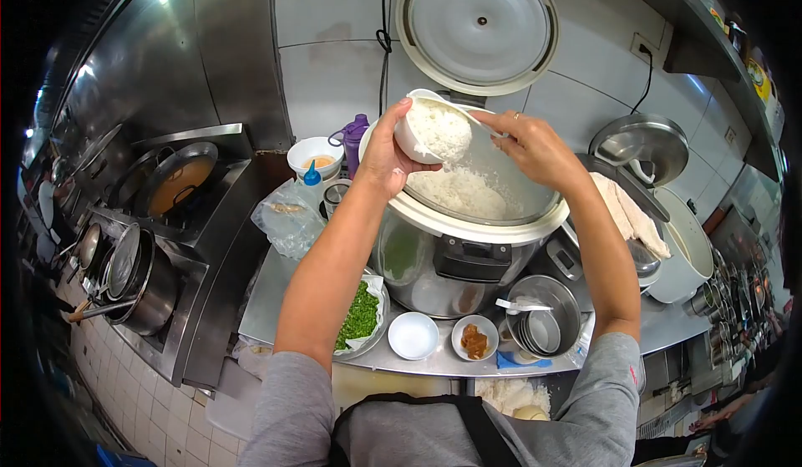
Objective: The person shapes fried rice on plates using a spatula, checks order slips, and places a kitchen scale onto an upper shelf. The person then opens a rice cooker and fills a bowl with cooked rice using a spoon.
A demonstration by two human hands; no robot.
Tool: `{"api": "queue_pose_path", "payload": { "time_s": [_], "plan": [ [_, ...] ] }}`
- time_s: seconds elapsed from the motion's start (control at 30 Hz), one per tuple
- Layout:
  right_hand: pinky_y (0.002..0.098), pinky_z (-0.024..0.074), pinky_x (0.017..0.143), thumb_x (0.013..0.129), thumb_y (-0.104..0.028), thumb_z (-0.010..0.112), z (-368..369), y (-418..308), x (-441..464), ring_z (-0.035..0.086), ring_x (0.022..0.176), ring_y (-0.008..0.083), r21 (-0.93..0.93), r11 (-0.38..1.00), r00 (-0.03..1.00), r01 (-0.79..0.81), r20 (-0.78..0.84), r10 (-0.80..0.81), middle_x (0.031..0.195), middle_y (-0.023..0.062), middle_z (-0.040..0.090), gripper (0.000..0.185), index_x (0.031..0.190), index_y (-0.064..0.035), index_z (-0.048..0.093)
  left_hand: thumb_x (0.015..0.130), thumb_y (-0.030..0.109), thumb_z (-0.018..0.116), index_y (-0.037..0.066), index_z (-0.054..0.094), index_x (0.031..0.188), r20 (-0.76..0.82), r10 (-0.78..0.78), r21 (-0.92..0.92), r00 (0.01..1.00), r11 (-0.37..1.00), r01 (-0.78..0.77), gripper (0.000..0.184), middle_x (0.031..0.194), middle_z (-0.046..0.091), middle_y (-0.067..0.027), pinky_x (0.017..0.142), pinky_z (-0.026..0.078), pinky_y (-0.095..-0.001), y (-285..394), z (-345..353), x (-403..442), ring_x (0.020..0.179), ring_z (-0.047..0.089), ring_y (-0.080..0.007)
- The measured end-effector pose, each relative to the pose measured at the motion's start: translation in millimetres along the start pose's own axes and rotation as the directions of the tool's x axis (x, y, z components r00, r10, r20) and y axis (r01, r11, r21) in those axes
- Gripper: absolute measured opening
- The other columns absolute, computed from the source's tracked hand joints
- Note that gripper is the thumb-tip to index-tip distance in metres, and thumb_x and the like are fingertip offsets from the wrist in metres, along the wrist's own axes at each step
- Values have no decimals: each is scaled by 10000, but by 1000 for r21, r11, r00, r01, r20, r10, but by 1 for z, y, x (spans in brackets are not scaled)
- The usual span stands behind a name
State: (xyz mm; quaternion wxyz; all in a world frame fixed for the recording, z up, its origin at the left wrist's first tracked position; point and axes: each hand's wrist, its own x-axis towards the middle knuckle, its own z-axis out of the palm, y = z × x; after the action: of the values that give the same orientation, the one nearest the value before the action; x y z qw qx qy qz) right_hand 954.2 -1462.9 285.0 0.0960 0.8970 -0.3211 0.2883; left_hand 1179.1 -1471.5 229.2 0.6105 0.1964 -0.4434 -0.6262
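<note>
My left hand (pixel 391 145) is closed around a white bowl (pixel 407 139) and tilts it above the open rice cooker (pixel 401 246). Cooked rice (pixel 443 133) fills the bowl. My right hand (pixel 530 145) is closed at the bowl's far right edge, its fingers wrapped on what looks like a white rice paddle (pixel 434 98); the paddle lies along the bowl's upper rim and is partly hidden. More rice (pixel 464 193) lies inside the cooker below both hands. The cooker's round lid (pixel 478 24) stands raised against the wall.
On the counter are chopped greens (pixel 359 315), a small white dish (pixel 413 336), a dish with brown food (pixel 474 342) and a metal pot (pixel 568 300). A plastic bag (pixel 288 216) and purple bottle (pixel 354 141) stand left. A wok (pixel 180 179) sits on the stove.
</note>
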Motion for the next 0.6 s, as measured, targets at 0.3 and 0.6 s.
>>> {"api": "queue_pose_path", "payload": {
  "time_s": [0.3, 0.6],
  "plan": [
    [346, 479, 734, 827, -17, 548, -5, -15, 3, 570, 750, 207, 143, 959, 968, -247, 86, 236, 928, 128, 621, 492, 1279, -209, 521, 772, 495, 588, 66, 447, 1205, -9, 43, -7, 999, 999, -43, 626, 1112, 566, -134, 688, 550, -434, 1, 2, -3, 965, 608, -260],
    [410, 478, 756, 782, 60, 451, -21, -38, 10, 602, 836, 276, -336, 924, 982, -182, -4, 191, 981, 108, 581, 566, 1209, -288, 583, 764, 485, 605, 73, 422, 1247, -12, 45, -42, 999, 998, -46, 661, 1151, 528, -133, 733, 528, -445, 1, 2, -3, 1008, 570, -270]
  ]
}}
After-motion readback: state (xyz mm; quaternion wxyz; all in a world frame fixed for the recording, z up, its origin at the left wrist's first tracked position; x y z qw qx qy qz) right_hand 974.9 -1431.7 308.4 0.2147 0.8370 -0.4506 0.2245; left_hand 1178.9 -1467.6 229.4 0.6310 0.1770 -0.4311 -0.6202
